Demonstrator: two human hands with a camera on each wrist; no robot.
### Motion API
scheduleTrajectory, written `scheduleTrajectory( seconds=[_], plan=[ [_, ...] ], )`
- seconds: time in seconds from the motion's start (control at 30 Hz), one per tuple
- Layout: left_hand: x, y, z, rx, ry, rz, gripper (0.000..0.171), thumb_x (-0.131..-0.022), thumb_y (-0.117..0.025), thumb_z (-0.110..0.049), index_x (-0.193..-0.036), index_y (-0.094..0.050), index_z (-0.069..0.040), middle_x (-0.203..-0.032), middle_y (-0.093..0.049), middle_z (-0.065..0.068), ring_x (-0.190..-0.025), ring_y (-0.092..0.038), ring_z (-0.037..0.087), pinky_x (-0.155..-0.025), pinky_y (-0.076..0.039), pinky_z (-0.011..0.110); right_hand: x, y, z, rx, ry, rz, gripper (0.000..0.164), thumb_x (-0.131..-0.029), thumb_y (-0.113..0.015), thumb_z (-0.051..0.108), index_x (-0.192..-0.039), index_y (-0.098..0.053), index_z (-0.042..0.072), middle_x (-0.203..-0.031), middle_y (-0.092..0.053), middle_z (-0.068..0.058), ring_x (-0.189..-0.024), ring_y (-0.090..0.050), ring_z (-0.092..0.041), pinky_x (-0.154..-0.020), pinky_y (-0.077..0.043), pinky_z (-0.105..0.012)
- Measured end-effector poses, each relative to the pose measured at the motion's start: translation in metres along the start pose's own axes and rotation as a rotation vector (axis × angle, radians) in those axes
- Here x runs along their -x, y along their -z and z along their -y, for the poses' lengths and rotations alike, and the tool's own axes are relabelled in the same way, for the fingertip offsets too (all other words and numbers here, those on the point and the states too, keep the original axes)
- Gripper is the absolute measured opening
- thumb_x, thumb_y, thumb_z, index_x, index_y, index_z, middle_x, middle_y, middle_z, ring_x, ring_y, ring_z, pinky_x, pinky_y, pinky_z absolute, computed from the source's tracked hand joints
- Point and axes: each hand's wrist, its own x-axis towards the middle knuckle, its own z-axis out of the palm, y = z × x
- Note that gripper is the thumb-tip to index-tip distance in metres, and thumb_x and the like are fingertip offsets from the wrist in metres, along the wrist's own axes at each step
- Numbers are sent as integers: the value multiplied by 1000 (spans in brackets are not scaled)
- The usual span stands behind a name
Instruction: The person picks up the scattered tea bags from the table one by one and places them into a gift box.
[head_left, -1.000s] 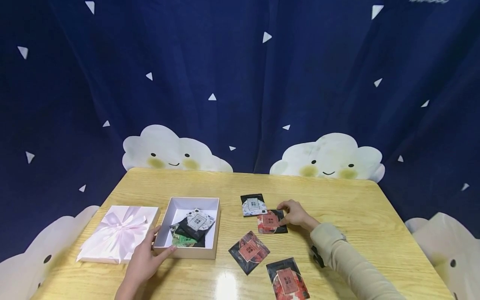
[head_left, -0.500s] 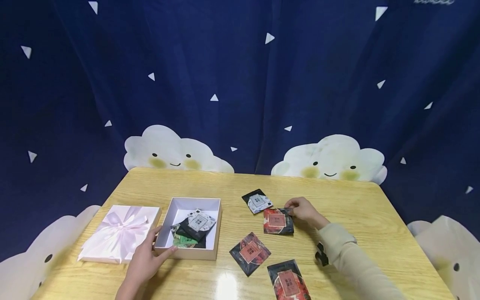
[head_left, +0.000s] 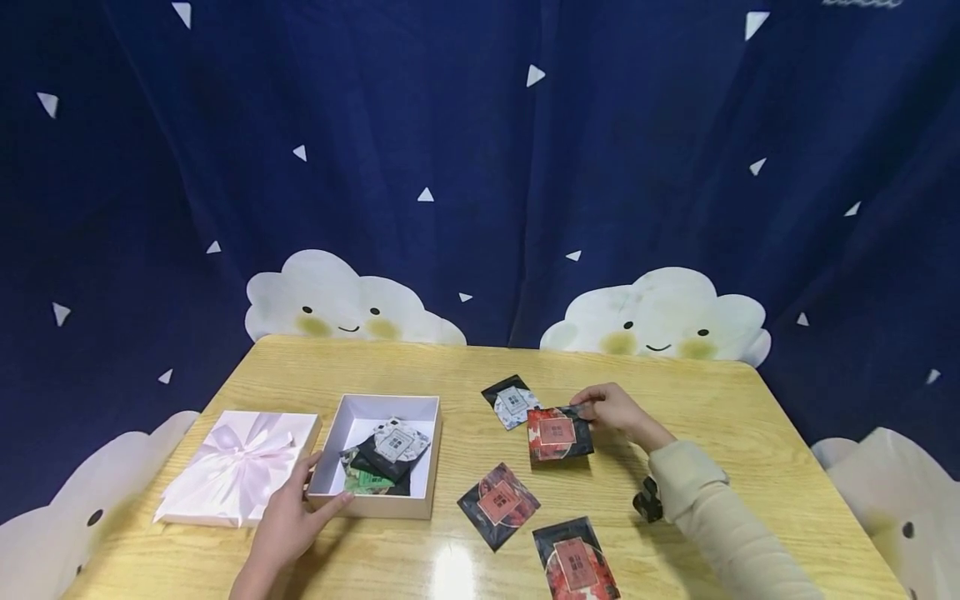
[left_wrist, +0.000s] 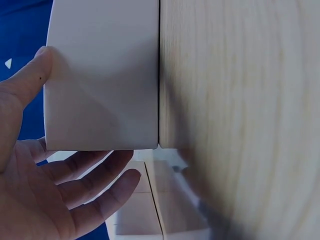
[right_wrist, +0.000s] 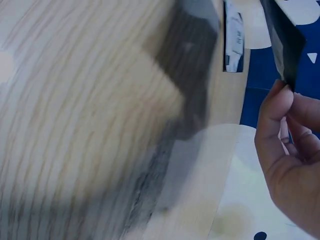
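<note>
My right hand (head_left: 609, 408) pinches a red-and-black sachet (head_left: 556, 432) by its right edge. In the right wrist view that sachet (right_wrist: 286, 42) stands up dark between thumb and fingers, raised off the tabletop. My left hand (head_left: 294, 510) touches the near left corner of an open white box (head_left: 330, 502), its thumb at the front rim and its fingers along the left side. The left wrist view shows those fingers (left_wrist: 100, 182) fairly straight against the box wall (left_wrist: 102, 80). Inside the box lie several sachets, a white-and-black one (head_left: 397, 442) over a green-labelled one (head_left: 367, 479).
A white-and-black sachet (head_left: 512, 402) lies just behind the held one. Two more red-and-black sachets, one turned diamond-wise (head_left: 498, 504) and one at the front (head_left: 576, 562), lie on the wooden table (head_left: 675, 400). A pale lid with a ribbon bow (head_left: 243, 458) sits left of the box.
My right hand has lifted the red-and-black sachet off the table and shifted it slightly right. The white-and-black sachet beside it has turned askew. My left hand has stayed at the box.
</note>
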Motion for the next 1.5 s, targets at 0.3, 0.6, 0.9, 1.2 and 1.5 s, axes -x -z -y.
scheduleTrajectory(
  seconds=[0.3,0.6,0.9,1.2,1.5],
  plan=[
    [0,0,1,2,-2,1,71,-75,-75,-27,-128,-41,6,-105,-57,33,-90,-59,38,-70,-48,48,-1,-9,19,-172,-21,59,25,-84,-51,-8,-108,-53,-15,-83,-59,-9,-66,-58,-12,-63,-52,-30],
    [0,0,0,3,9,8,71,-75,-75,-27,-128,-41,5,-105,-57,32,-86,-60,34,-67,-49,44,-1,-21,41,-178,22,91,25,-85,-52,-7,-109,-54,-14,-85,-59,-8,-69,-59,-12,-67,-52,-31],
    [0,1,0,2,10,7,71,-75,-75,-28,-128,-41,5,-105,-57,32,-86,-60,34,-68,-49,44,-5,-33,59,-218,52,124,28,-84,-52,-9,-111,-51,-17,-85,-58,-9,-70,-59,-12,-65,-52,-28],
    [-1,0,1,-2,-1,0,71,-74,-76,-27,-127,-42,6,-103,-58,32,-78,-60,29,-64,-48,42,-11,-52,78,-205,92,122,25,-85,-52,-8,-109,-54,-14,-84,-57,-8,-66,-57,-11,-64,-52,-29],
    [-1,1,0,-3,-6,2,71,-74,-76,-26,-127,-41,7,-103,-57,33,-79,-61,31,-65,-49,43,-18,-78,99,-246,101,111,24,-85,-53,-7,-108,-56,-13,-83,-58,-6,-67,-55,-10,-61,-50,-24]
  ],
)
